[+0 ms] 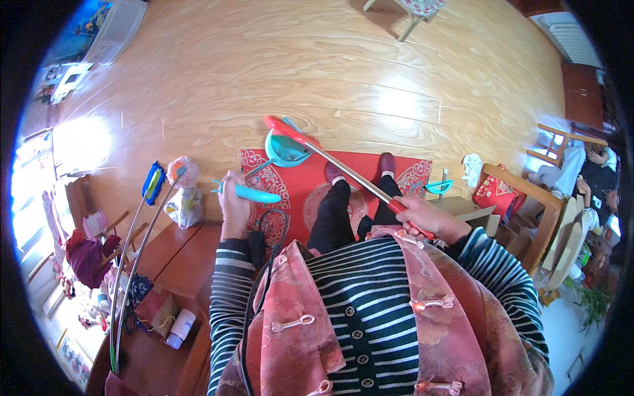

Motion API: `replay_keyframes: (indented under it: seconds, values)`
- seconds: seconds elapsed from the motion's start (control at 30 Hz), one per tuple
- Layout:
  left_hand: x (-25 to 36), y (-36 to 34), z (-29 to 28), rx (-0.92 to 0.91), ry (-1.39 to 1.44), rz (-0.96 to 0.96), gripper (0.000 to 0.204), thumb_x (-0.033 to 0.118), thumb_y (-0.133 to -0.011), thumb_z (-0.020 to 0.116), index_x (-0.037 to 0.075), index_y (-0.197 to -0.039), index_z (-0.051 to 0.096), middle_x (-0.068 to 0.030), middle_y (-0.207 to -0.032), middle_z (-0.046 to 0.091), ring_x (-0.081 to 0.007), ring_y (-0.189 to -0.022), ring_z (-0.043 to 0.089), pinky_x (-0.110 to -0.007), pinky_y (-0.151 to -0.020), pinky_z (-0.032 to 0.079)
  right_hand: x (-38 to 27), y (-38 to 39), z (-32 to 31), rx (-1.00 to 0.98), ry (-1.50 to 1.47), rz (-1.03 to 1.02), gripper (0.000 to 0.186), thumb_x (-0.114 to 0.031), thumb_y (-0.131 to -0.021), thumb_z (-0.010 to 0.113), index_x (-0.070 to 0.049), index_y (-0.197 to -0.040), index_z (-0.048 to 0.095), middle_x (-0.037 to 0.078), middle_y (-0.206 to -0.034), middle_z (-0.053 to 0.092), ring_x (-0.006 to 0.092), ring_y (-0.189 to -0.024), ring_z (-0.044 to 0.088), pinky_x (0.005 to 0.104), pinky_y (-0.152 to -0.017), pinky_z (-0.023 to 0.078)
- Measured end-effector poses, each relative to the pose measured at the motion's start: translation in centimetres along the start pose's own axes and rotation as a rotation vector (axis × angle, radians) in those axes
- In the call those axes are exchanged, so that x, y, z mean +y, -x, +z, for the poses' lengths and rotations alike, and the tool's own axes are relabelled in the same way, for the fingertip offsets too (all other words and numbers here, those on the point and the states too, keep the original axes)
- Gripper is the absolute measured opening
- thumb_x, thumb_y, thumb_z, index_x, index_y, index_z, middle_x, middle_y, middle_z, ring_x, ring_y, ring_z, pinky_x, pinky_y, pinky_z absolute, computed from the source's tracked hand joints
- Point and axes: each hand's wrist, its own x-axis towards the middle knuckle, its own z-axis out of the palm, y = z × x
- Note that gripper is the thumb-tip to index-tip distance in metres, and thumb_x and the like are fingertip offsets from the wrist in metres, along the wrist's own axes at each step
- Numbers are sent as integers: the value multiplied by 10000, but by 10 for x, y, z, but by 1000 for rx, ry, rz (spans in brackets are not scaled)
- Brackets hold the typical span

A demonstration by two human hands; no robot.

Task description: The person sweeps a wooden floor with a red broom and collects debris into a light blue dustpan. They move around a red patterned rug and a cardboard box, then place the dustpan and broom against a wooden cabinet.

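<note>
Here's the left grip [234, 201], fingers wrapped firmly round the turquoise handle of the dustpan [284, 160], while the right grip [426, 216] is closed on the red end of the broom [350, 173], whose metal shaft slants forward and leftward! The broom's red head crosses over the pan (whether the two touch, I can't tell), just ahead of the purple shoes [335, 173] on the red patterned mat [356, 162]. Beyond spreads the wood-look floor [264, 86]; over left, a blue mop head [153, 181] sits beside a pink fluffy one [187, 171], near the reddish-brown tabletop [198, 244].
</note>
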Motion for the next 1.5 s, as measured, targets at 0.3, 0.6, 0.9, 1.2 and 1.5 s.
replay_keyframes:
  seconds: [0.3, 0.6, 0.9, 1.2, 1.5]
  values:
    - [1, 2, -30, -68, 32, -64, 310, 332, -913, 501, 97, -719, 449, -50, -703, 485, -275, -717, 575, -434, -690, 511, 29, 76, -19, 224, -157, -66, 381, -140, -864, 520, -57, -1227, 437, -16, -594, 457, 68, -427, 427, 224, -368, 357]
    - [10, -3, -35, -211, -69, -80, 321, 371, -886, 503, 103, -722, 433, -35, -743, 444, -239, -780, 537, -412, -738, 470, 95, 16, -96, 553, -111, -63, 164, -182, -887, 480, -60, -781, 502, 47, -538, 489, 172, -430, 480, 292, -409, 393]
    - [13, -4, -14, -205, -184, -47, 317, 355, -875, 508, 105, -705, 412, -34, -758, 434, -238, -782, 536, -401, -742, 464, 96, -36, -23, 182, -452, 110, 271, -158, -853, 527, -53, -605, 491, 60, -550, 522, 153, -456, 495, 302, -439, 420]
    - [6, -1, -17, -160, -138, -29, 273, 309, -877, 498, 94, -727, 421, -38, -742, 439, -231, -757, 542, -416, -733, 493, 4, -35, 27, -2, -399, 117, 163, -155, -887, 522, -90, -792, 405, -22, -581, 420, 64, -412, 416, 228, -330, 333]
    - [-1, 6, -23, -76, -7, -15, 252, 262, -874, 516, 66, -722, 468, -45, -687, 485, -217, -698, 600, -383, -641, 541, -37, 39, -4, 114, -64, 47, 133, -163, -895, 546, -78, -944, 455, -32, -566, 410, 61, -389, 384, 219, -334, 301]
